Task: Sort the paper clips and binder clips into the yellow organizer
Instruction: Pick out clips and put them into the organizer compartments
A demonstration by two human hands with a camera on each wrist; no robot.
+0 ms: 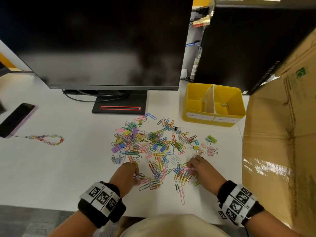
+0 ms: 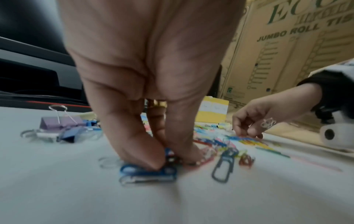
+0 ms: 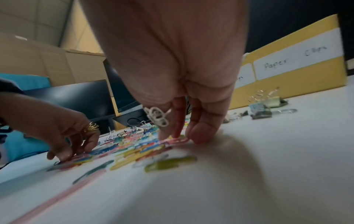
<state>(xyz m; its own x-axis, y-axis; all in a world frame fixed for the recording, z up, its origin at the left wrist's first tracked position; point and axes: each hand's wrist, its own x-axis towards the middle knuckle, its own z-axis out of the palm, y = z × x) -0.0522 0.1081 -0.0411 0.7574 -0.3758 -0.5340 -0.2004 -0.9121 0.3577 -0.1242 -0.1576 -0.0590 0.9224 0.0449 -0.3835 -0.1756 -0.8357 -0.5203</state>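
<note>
A loose pile of coloured paper clips and binder clips (image 1: 153,147) lies on the white table. The yellow organizer (image 1: 191,100) stands at the back right, with two compartments labelled "Binder Clips" and "Paper Clips". A few paper clips (image 1: 224,105) lie in its right compartment. My left hand (image 1: 136,176) is at the pile's near left. Its thumb and fingers (image 2: 170,160) pinch down on a blue paper clip (image 2: 147,170) and others beside it. My right hand (image 1: 190,169) is at the near right, pinching a pink paper clip (image 3: 177,140) against the table.
A black monitor (image 1: 102,40) on its stand (image 1: 119,106) fills the back. A computer tower (image 1: 248,48) stands behind the organizer, and a tall cardboard box (image 1: 282,151) walls the right side. A phone (image 1: 17,118) with a beaded strap (image 1: 49,140) lies far left.
</note>
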